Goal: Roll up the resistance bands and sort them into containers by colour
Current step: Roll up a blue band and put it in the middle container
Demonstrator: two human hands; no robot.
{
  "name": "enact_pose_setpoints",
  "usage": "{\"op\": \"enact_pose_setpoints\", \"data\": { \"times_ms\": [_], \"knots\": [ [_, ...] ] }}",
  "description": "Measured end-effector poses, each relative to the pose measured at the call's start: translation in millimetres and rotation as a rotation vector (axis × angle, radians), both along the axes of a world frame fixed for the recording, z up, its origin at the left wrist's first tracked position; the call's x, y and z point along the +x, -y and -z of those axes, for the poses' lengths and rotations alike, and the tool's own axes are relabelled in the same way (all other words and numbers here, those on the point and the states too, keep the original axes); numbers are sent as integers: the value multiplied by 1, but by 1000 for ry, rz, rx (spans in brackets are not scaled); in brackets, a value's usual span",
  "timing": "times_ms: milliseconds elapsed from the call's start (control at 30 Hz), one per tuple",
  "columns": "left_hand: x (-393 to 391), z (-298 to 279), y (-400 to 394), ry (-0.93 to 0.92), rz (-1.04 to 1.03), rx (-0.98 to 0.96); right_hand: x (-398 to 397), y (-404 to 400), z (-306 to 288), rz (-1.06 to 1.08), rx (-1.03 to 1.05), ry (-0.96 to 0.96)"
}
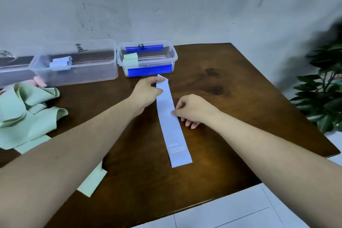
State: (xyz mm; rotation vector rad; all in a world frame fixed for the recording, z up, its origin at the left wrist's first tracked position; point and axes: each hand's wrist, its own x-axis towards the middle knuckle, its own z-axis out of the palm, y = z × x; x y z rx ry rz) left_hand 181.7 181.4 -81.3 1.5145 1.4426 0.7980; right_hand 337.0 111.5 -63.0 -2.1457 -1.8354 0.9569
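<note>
A pale blue resistance band [173,129] lies flat and stretched out along the middle of the brown table [231,116]. My left hand [146,92] pinches its far end near the blue-clipped clear container [148,60], which holds rolled green bands [130,59]. My right hand [194,110] pinches the band's right edge about midway. A larger clear container [77,63] to the left holds rolled pale blue bands [60,63]. Loose green bands [27,114] lie heaped at the table's left.
A third clear container [11,72] sits at the far left, with pink rolls [39,81] in front of it. A leafy plant [325,87] stands off the table's right side. A wall runs behind the containers. White floor tiles show below the table's near edge.
</note>
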Motion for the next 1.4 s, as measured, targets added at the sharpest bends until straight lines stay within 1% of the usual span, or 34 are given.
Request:
{"op": "enact_pose_setpoints", "data": {
  "times_ms": [67, 133, 333, 400, 500, 567, 633, 700, 767, 833, 967, 1100, 1167, 1267, 1333, 1400],
  "knots": [
    [2, 5, 4, -7, -2, 5, 2, 2, 2, 8, 12, 12],
    [1, 8, 9, -7, -3, 22, 6, 7, 5, -21, 67, 9],
    [-4, 11, 45, -53, 21, 113, 18, 34, 13, -304, 233, -73],
    [-5, 10, 65, -132, 34, 162, 22, 45, 15, -377, 262, -95],
    [-5, 13, 96, -232, 49, 268, 28, 60, 18, -422, 380, -101],
    [-4, 16, 121, -219, 59, 292, 33, 71, 19, -455, 448, -130],
    [-5, 20, 146, -198, 74, 336, 39, 82, 23, -543, 448, -146],
    [-6, 23, 170, -191, 76, 350, 42, 93, 28, -639, 426, -140],
    [-7, 24, 191, -190, 77, 341, 44, 102, 35, -693, 450, -94],
    [-10, 24, 210, -220, 109, 323, 45, 107, 40, -712, 488, -50],
    [-10, 25, 234, -393, 180, 401, 48, 112, 41, -720, 570, -65],
    [1, 26, 244, -502, 100, 474, 52, 124, 41, -714, 642, -135],
    [7, 26, 251, -500, 51, 522, 57, 130, 41, -733, 648, -172],
    [16, 30, 266, -483, 22, 554, 67, 139, 44, -733, 598, -230],
    [20, 33, 273, -430, -10, 528, 73, 143, 44, -700, 560, -298],
    [23, 33, 276, -354, -75, 462, 76, 146, 43, -660, 530, -340]
  ]
}}
